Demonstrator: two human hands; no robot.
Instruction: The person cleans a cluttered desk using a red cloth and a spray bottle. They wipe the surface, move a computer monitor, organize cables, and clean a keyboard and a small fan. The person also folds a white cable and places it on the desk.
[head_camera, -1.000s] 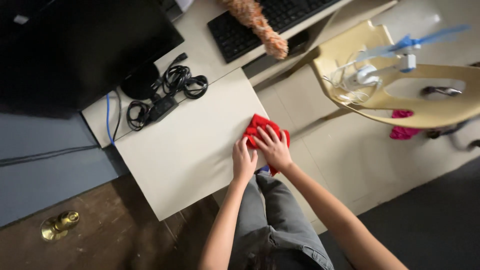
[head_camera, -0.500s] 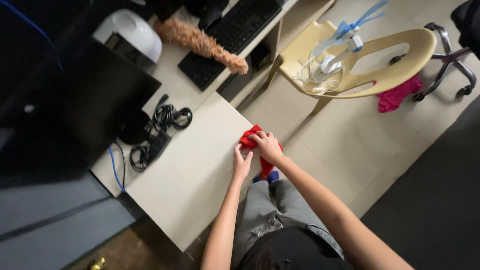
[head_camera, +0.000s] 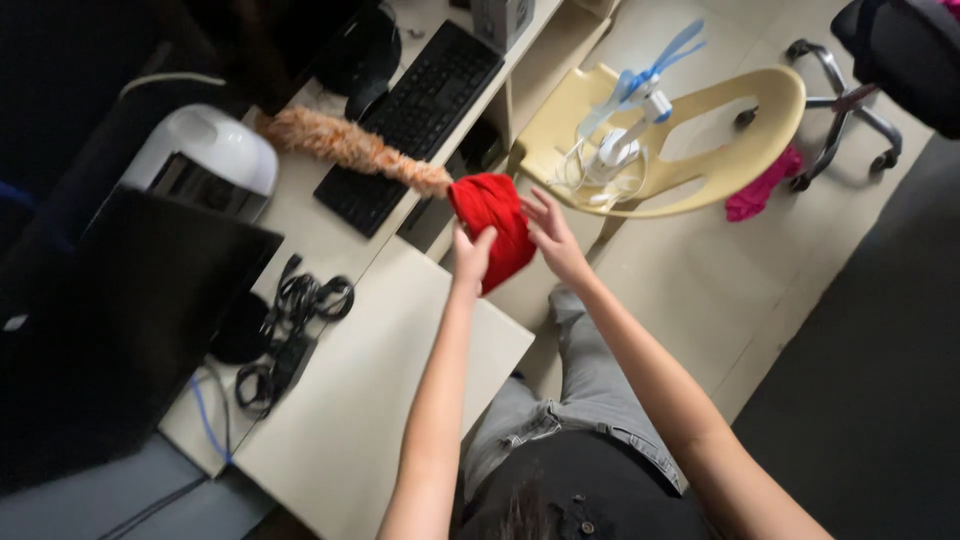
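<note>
A red cloth (head_camera: 492, 228) is lifted off the desk and hangs in the air just past the desk's front corner. My left hand (head_camera: 470, 252) grips its lower left side, and my right hand (head_camera: 548, 232) holds its right edge with fingers spread against it. The cream desk top (head_camera: 380, 400) lies below and to the left of both hands. An orange furry duster (head_camera: 345, 150) lies across the desk, its tip touching or just behind the cloth.
A black keyboard (head_camera: 410, 120), a black monitor (head_camera: 110, 330), coiled black cables (head_camera: 295, 320) and a white device (head_camera: 205, 155) sit on the desk. A yellow plastic chair (head_camera: 700, 140) holds a small blue and white fan (head_camera: 630, 120). A pink cloth (head_camera: 760, 190) lies on the floor beside an office chair base (head_camera: 840, 110).
Both hands have lifted the red cloth off the desk corner and carried it up and away from my body. The camera view has tilted, showing more of the desk's far side.
</note>
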